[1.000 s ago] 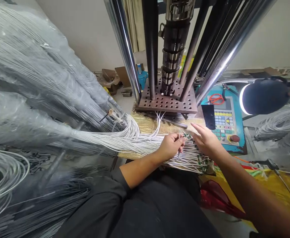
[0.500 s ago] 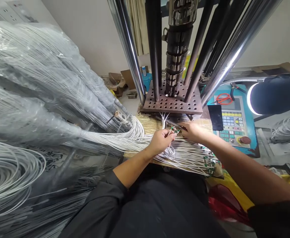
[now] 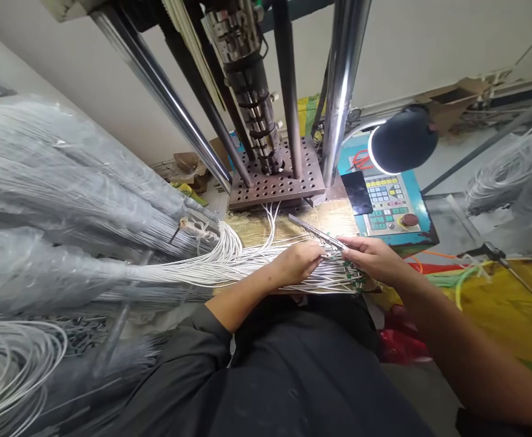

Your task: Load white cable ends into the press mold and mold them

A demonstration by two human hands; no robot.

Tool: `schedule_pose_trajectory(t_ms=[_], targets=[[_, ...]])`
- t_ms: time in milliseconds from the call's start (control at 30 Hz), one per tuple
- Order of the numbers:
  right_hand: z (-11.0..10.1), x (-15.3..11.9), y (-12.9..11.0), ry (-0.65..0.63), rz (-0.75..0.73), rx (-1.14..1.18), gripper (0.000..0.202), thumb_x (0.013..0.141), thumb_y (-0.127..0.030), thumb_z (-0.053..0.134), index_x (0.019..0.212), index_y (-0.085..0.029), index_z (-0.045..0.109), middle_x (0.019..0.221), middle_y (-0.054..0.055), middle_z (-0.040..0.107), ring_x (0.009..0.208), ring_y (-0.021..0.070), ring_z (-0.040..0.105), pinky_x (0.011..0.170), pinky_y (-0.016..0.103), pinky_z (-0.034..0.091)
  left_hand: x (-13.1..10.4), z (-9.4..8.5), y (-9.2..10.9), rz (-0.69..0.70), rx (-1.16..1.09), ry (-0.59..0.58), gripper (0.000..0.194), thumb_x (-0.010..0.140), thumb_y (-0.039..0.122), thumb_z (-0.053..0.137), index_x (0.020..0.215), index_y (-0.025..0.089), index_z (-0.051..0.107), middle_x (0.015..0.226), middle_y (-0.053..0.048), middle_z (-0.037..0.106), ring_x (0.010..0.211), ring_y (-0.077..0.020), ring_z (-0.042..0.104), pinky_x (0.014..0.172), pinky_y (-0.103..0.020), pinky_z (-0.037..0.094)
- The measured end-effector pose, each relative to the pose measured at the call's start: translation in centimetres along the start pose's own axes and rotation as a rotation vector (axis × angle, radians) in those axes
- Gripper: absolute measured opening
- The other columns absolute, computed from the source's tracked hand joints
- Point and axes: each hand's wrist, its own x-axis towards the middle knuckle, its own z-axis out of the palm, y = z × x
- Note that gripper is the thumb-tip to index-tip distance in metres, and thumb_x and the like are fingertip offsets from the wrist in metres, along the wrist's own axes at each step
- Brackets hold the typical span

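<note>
White cables (image 3: 256,262) lie in a thick bundle across the worktable, their ends with small green parts (image 3: 354,276) at the right. My left hand (image 3: 298,261) rests over the bundle, closed with its fingertips pinching a white cable near its end. Beside it, my right hand (image 3: 370,258) grips the near end of a long narrow metal bar (image 3: 313,230) between thumb and fingers. The bar points away to the left, over the worktable (image 3: 252,226). Under the perforated press plate (image 3: 309,173), a few white cables come out and curve down to the bundle.
Steel columns (image 3: 341,91) rise around the press. At its right stand a keypad control panel (image 3: 386,203), a black phone-like slab (image 3: 357,193) and a lit lamp (image 3: 402,142). Plastic-wrapped cable bundles (image 3: 65,188) fill the left side; a cable coil (image 3: 11,376) lies lower left.
My view has swung to the right. Both hands have moved away from the press plate, toward the cable ends. The metal bar now shows clearly in my right hand.
</note>
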Motion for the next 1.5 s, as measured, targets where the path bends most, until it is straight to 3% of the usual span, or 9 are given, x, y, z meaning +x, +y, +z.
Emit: schedule_pose_trajectory(t_ms=[200,500,700,833,933,1067,1267,1367,1500], targets=[[-0.3,-0.4,1.5,-0.035,-0.083,-0.05,0.05,0.085,-0.039,0.06,0.128,-0.018,0.072,0.11,0.006,0.078,0.106,0.0285,0.07,0.1,0.039,0.054,0.1,0.7,0.8,0.116,0.217,-0.067,0.027,0.102,0.015,0.035,0.1,0.013,0.062,0.091,-0.011,0.067,0.086,-0.0199,0.062,0.079,-0.033,0.052],[-0.2,-0.4,3.0,-0.038,-0.137,0.014,0.052,0.088,-0.041,0.061,0.134,-0.018,0.068,0.128,0.008,0.072,0.115,0.0304,0.069,0.105,0.043,0.053,0.6,1.1,0.3,0.097,0.132,-0.076,0.022,0.102,0.016,0.039,0.104,0.015,0.061,0.096,-0.011,0.068,0.088,-0.019,0.062,0.079,-0.032,0.052],[-0.3,-0.7,3.0,-0.016,-0.139,-0.034,0.051,0.089,-0.038,0.06,0.135,-0.018,0.067,0.128,0.007,0.072,0.116,0.0294,0.069,0.108,0.042,0.052,0.5,1.1,0.5,0.082,0.162,-0.075,0.023,0.101,0.015,0.037,0.103,0.015,0.06,0.09,-0.01,0.065,0.085,-0.019,0.061,0.077,-0.032,0.052],[-0.4,-0.6,2.6,-0.001,-0.115,-0.101,0.06,0.078,-0.038,0.073,0.135,-0.02,0.067,0.129,0.006,0.071,0.118,0.03,0.068,0.106,0.04,0.053,0.2,1.4,0.5,0.059,0.145,-0.055,0.024,0.1,0.014,0.038,0.103,0.014,0.062,0.089,-0.011,0.065,0.086,-0.0197,0.062,0.077,-0.033,0.053],[-0.2,-0.4,2.3,0.022,-0.086,-0.162,0.061,0.073,-0.038,0.078,0.131,-0.021,0.071,0.124,0.005,0.074,0.115,0.0299,0.07,0.106,0.039,0.053,0.2,1.6,0.6,-0.02,0.028,-0.034,0.023,0.099,0.015,0.041,0.1,0.014,0.064,0.09,-0.011,0.067,0.087,-0.0196,0.063,0.079,-0.033,0.053],[-0.2,-0.1,1.7,0.046,-0.115,-0.217,0.053,0.076,-0.037,0.074,0.127,-0.019,0.073,0.12,0.006,0.075,0.113,0.0291,0.071,0.104,0.038,0.054,0.6,1.7,0.7,-0.241,-0.215,0.03,0.018,0.097,0.023,0.055,0.09,0.015,0.069,0.084,-0.007,0.069,0.081,-0.0171,0.063,0.077,-0.03,0.052],[-1.8,-0.5,0.2,0.046,-0.142,-0.319,0.055,0.078,-0.04,0.074,0.129,-0.022,0.071,0.123,0.005,0.073,0.11,0.0291,0.072,0.103,0.039,0.055,1.5,0.7,0.8,-0.601,-0.667,0.286,0.028,0.086,0.039,0.074,0.079,0.012,0.075,0.081,-0.007,0.07,0.075,-0.0156,0.063,0.071,-0.027,0.049],[-2.3,-0.9,-0.2,0.051,-0.139,-0.334,0.055,0.078,-0.039,0.074,0.13,-0.022,0.071,0.124,0.005,0.073,0.11,0.0294,0.072,0.103,0.04,0.055,1.5,0.3,1.0,-0.64,-0.655,0.291,0.035,0.082,0.044,0.077,0.069,0.011,0.073,0.072,-0.005,0.066,0.067,-0.0133,0.058,0.064,-0.025,0.045],[-2.0,-1.3,-0.1,0.076,-0.137,-0.322,0.056,0.079,-0.041,0.074,0.131,-0.022,0.07,0.129,0.006,0.07,0.116,0.0306,0.069,0.105,0.04,0.054,1.2,0.6,1.4,-0.594,-0.491,0.257,0.026,0.08,0.037,0.078,0.072,0.013,0.075,0.069,-0.002,0.062,0.065,-0.0116,0.052,0.061,-0.025,0.039]])
